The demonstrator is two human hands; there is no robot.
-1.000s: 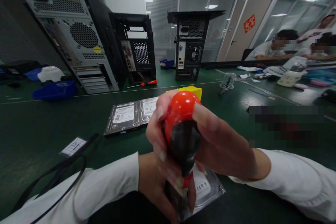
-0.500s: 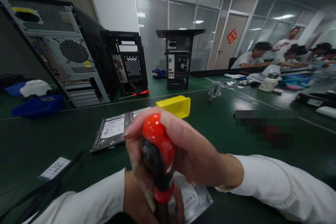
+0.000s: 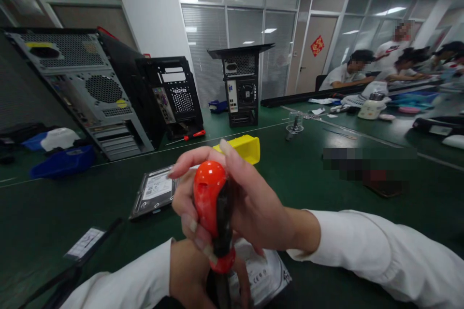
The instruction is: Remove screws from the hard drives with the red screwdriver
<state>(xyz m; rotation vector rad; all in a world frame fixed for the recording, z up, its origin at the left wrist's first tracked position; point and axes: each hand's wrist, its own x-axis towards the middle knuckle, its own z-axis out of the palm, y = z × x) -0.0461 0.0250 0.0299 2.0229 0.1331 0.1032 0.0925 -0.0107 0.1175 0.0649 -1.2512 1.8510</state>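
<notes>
Screwdriver (image 3: pixel 210 193) with a red and black handle stands nearly upright in the right hand (image 3: pixel 250 207), close to the near edge of the table (image 3: pixel 297 188). Its lower fingers are curled around the handle, while the thumb and index finger sit loosely about the rounded top. The shaft points down beside a silver hard drive (image 3: pixel 266 275), which lies toward the table's near edge; the tip is out of sight. The left hand (image 3: pixel 190 270) is low at the drive's left side, one finger reaching past the shaft over the drive. How far its fingers are open, and what they grip, cannot be told.

Beyond the left hand lies another drive (image 3: pixel 157 188), label up, with a yellow bin (image 3: pixel 250 149) past it. Toward the table's left edge are a card (image 3: pixel 85 243) beside a black strap (image 3: pixel 54 282) and, farther back, a blue bin (image 3: pixel 63 161). Three computer cases (image 3: pixel 241 89) stand toward the far edge, a thin red-handled tool (image 3: pixel 195 135) in front of the middle one. Toward the far right corner stand a clear spindle (image 3: pixel 295 125) and a pale bottle (image 3: pixel 371 107).
</notes>
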